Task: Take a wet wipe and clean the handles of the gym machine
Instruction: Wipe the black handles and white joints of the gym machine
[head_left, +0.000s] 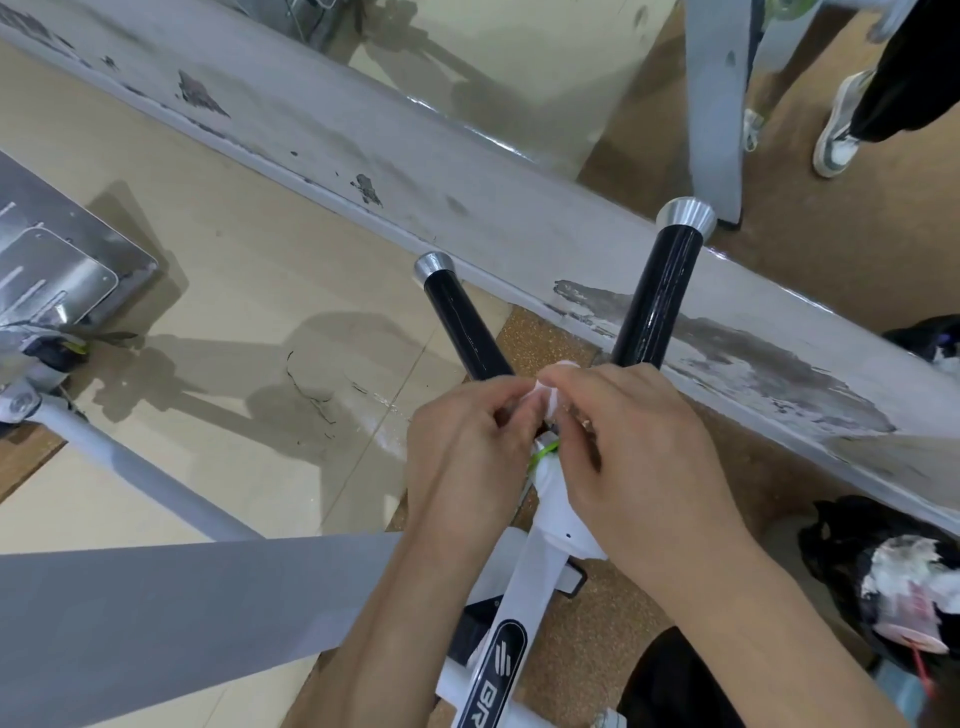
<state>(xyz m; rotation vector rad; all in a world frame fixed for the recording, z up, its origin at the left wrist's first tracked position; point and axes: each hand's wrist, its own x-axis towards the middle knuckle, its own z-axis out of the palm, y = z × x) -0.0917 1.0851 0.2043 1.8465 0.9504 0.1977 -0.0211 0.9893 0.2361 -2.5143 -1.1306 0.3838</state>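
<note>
Two black handles with silver end caps rise from a white machine arm (511, 603): the left handle (465, 325) and the right handle (660, 291). My left hand (462, 457) and my right hand (639, 447) meet just below the handles' bases. Between their fingertips they pinch a small crumpled white wet wipe (548, 389). A white packet with a green strip (545, 467) sits under my hands on the arm, mostly hidden.
A worn grey beam (467, 171) runs diagonally behind the handles. A grey frame bar (156, 608) crosses lower left. A black bag with rubbish (893, 582) lies at right. Another person's shoe (839, 130) stands at the top right.
</note>
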